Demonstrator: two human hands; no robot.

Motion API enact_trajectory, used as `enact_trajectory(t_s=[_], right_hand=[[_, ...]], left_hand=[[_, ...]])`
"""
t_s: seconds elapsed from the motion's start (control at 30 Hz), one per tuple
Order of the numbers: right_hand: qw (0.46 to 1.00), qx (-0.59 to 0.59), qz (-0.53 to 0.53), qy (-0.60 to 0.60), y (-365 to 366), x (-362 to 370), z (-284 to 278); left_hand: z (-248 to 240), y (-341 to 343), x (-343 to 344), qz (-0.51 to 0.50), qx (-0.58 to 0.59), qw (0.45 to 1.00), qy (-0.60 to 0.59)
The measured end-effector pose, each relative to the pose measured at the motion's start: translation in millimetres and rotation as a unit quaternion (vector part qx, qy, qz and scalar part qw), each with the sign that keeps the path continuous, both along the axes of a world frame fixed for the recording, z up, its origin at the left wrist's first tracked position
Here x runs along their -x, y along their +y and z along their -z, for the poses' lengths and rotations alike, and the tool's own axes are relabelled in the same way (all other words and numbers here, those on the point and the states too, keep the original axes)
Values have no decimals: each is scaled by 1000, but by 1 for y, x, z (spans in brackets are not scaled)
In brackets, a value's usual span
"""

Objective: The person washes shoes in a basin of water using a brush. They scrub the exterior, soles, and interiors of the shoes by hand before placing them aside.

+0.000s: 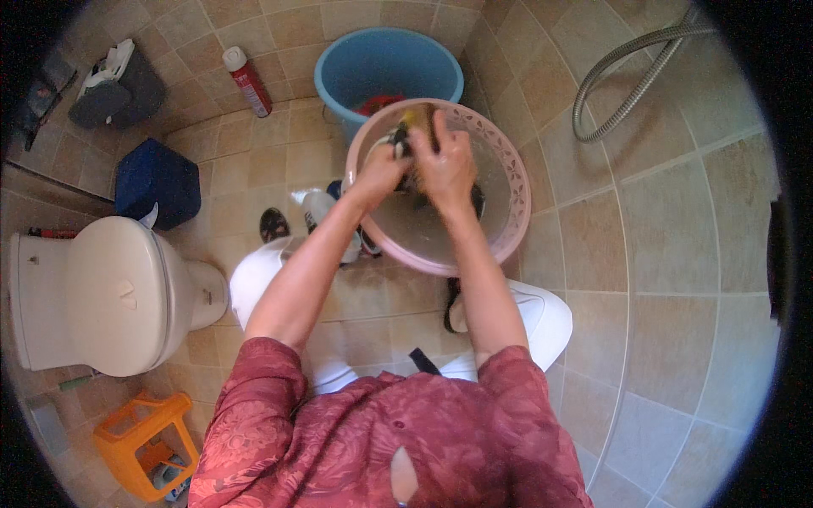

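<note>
Both my hands are over a pink basin with a patterned rim and murky water. My left hand is closed on a dark-and-white thing, blurred by motion; its kind I cannot make out. Against it my right hand grips a yellow-brown object, perhaps a brush, also smeared. Something dark shows in the basin beside my right wrist. On the floor to the basin's left stands a white-and-dark shoe.
A blue bucket holding something red stands behind the basin. Left are a spray can, a dark blue bin, a toilet and an orange stool. A metal shower hose hangs on the right wall.
</note>
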State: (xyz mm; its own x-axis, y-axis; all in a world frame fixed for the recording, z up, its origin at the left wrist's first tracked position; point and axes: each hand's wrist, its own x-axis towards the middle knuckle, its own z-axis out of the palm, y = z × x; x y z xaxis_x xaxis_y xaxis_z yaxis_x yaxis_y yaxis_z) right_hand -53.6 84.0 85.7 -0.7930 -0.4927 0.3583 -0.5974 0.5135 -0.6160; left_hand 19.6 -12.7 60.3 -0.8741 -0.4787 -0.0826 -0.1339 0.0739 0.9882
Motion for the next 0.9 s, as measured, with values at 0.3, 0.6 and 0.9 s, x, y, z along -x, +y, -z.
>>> enact_trajectory(t_s=[0.3, 0.6, 0.9], right_hand=[[994, -104, 11, 38, 3, 10, -27], [991, -78, -92, 54, 3, 50, -15], [911, 42, -17, -410, 28, 68, 31]], left_hand=[[-17, 10, -8, 66, 58, 995, -39], [7, 11, -3, 124, 181, 975, -25], [35, 7, -17, 254, 223, 941, -12]])
